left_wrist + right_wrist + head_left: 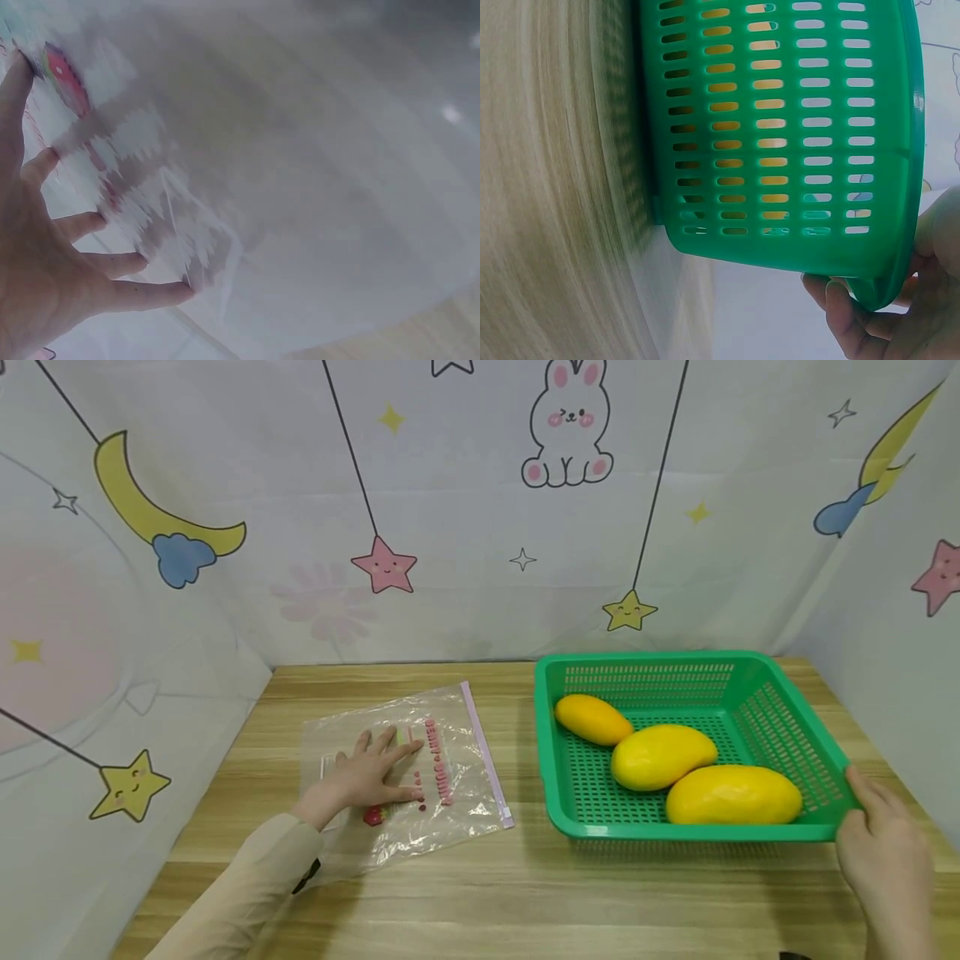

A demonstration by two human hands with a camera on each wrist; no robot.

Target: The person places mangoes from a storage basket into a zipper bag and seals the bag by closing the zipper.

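Note:
A clear plastic zip bag (457, 827) with a lilac zip edge and pink print lies flat on the table. My left hand (367, 774) rests on it with fingers spread, and in the left wrist view the fingertips touch the film. A green basket (806, 710) stands to the right, with three yellow mangoes (735, 795) inside. My right hand (885, 852) grips the basket's rim at its near right corner. In the right wrist view the fingers (840, 311) curl under that rim, beside the slotted wall.
The wood-grain table (480, 910) ends at a white cloth backdrop (465, 510) printed with stars, moons and a rabbit. Cloth also hangs along the left and right sides. A strip of table separates the bag from the basket.

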